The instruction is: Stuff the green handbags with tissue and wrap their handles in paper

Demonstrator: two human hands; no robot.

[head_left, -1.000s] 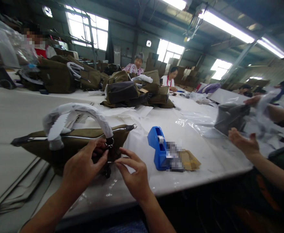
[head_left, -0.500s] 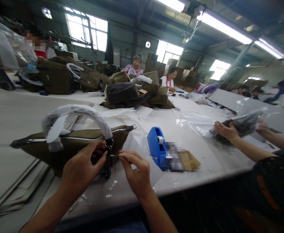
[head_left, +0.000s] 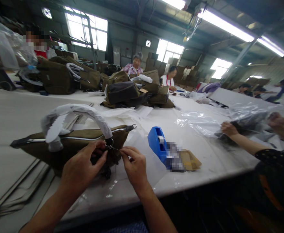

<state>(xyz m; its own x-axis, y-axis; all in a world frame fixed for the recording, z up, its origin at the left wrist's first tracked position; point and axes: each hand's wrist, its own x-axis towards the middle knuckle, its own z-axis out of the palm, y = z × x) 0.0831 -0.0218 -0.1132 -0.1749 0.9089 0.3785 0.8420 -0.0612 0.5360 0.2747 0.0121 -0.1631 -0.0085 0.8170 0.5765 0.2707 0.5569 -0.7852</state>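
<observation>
An olive-green handbag stands on the table, its silver zip closed along the top. White wrapping covers its handle. My left hand is at the handle's near base, finger and thumb closed at a metal ring; exactly what they pinch is partly hidden. Dark pieces hang beneath the ring against the bag. Just to the right, my right hand pinches a thin strand that runs to the ring.
A blue tape dispenser stands right of the bag, beside brown paper tags. Olive bags are piled behind. At the right, a co-worker's hands handle clear plastic around a dark item. Flat dark-edged sheets lie at left.
My right hand has shifted slightly up and tilted the thin strand toward the ring. My left hand stays in place. The co-worker's hands and the plastic have moved right.
</observation>
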